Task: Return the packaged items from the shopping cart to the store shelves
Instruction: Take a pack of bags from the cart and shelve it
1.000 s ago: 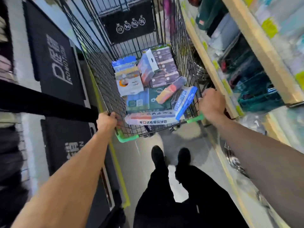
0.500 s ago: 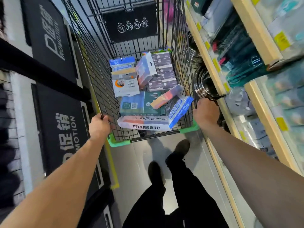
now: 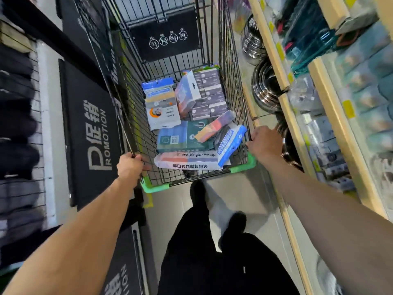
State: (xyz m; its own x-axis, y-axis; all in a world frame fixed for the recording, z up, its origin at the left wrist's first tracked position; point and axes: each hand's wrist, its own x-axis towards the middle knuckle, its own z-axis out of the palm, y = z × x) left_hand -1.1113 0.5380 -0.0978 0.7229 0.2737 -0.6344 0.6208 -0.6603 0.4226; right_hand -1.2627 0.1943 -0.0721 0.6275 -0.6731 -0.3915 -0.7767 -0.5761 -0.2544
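Packaged items, one lot, lying loose in the basket of our shopping cart (image 3: pixel 170 116), none on the shelves yet. Nearest us: a white bag (image 3: pixel 187 163) with orange, blue and Chinese print, flat against the near wall. On its right end leans a blue-and-white pack (image 3: pixel 230 144). Behind these, a teal flat pack (image 3: pixel 180 140), with an orange-and-purple pack (image 3: pixel 214 126) tilted across it. Farther in: a white pouch (image 3: pixel 162 114), a blue-topped pouch (image 3: pixel 158 88) behind it, an upright pale box (image 3: pixel 187 93), and a stack of grey-purple boxes (image 3: pixel 209 92) against the right wall.

Our left hand (image 3: pixel 129 168) has its fingers curled round the cart's near left rim, above a green corner bumper (image 3: pixel 154 187). Our right hand (image 3: pixel 265 143) grips the near right rim, fingers wrapped out of sight.

Store shelves (image 3: pixel 297 116) run just beside the cart's right, holding steel bowls (image 3: pixel 266 88). Black promotion signs (image 3: pixel 93 135) stand on the left.
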